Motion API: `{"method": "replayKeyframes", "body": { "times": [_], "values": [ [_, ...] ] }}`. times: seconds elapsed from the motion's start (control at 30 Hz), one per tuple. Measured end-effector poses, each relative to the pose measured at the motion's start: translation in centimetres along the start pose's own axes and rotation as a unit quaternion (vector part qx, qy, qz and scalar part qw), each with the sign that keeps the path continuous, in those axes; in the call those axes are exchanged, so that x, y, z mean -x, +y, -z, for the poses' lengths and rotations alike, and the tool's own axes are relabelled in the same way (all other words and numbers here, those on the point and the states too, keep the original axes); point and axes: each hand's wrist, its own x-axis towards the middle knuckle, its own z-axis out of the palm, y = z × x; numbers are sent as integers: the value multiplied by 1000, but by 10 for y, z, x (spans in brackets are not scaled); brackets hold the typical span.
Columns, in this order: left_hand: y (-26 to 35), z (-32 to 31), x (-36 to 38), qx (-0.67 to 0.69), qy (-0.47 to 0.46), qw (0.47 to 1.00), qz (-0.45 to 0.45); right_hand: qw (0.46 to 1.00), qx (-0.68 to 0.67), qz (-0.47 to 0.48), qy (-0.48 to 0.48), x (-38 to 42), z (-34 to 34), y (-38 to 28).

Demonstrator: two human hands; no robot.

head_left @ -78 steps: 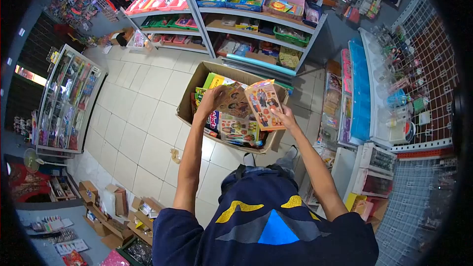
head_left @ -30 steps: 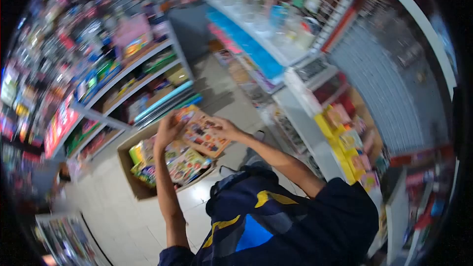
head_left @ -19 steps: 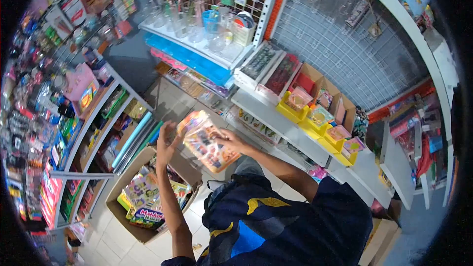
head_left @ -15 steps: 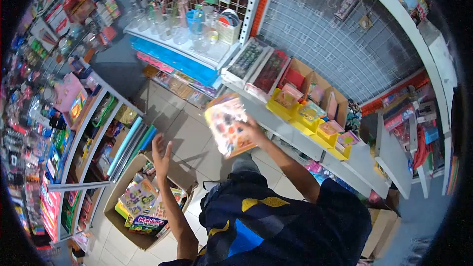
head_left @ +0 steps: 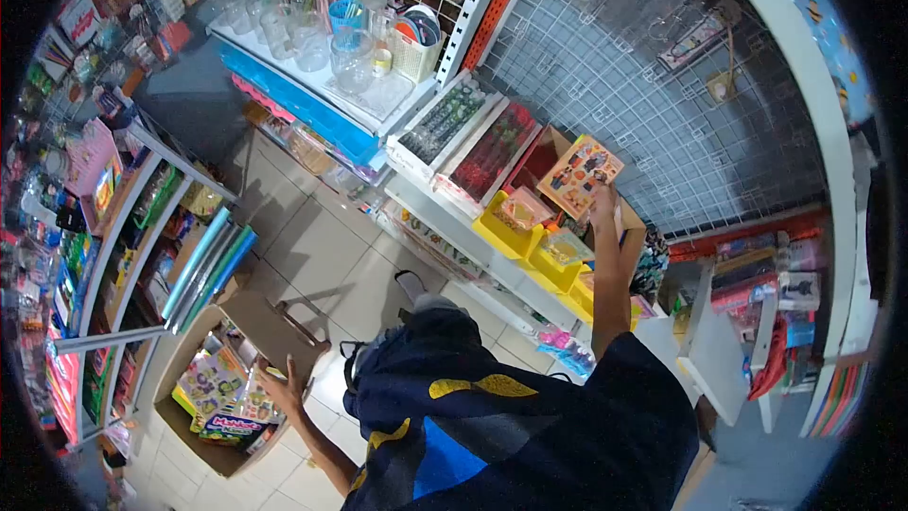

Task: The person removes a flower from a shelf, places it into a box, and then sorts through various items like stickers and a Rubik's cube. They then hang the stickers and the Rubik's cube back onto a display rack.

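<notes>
My right hand pinches the lower edge of a flat orange booklet with cartoon figures. It is held up over the cardboard box on the shelf and overlaps the box's contents in this view. Just in front of it stand yellow bins with small pink and pastel packs. My left hand, fingers apart, is at the right side of an open carton on the floor, beside its raised flap. Inside the carton lie colourful printed sheets and a "Mahkota" pack.
Trays of black and red items sit left of the bins. Clear cups stand on a white shelf further back. Long rolls lean by the left rack. A wire grid rises behind the shelf.
My right hand has carried the booklet from over the floor to the right, above the shelf box. My left hand has lowered to the carton's side, and the view has shifted.
</notes>
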Motion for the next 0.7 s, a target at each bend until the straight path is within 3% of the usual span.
{"method": "replayKeyframes", "body": {
  "times": [0.1,0.17,0.2,0.3,0.4,0.53,0.63,0.7],
  "values": [
    [12,-8,0,31,-46,996,70,997,31,-41,49,-33,-23,30],
    [6,-20,3,-46,-26,993,103,982,175,-75,2,-74,-12,63],
    [-1,-30,3,-83,-15,989,118,984,159,-84,10,-71,-24,63],
    [-35,-51,3,84,30,995,50,980,150,-126,20,-53,-58,60],
    [-29,-50,5,60,33,997,42,951,232,-206,-19,-94,-44,104],
    [-31,-57,5,66,58,993,81,928,282,-242,34,-104,-56,130],
    [-36,-57,3,52,62,993,84,895,424,-136,11,-39,-98,69],
    [-39,-57,4,52,66,993,81,883,429,-190,24,-36,-109,52]
  ]
}}
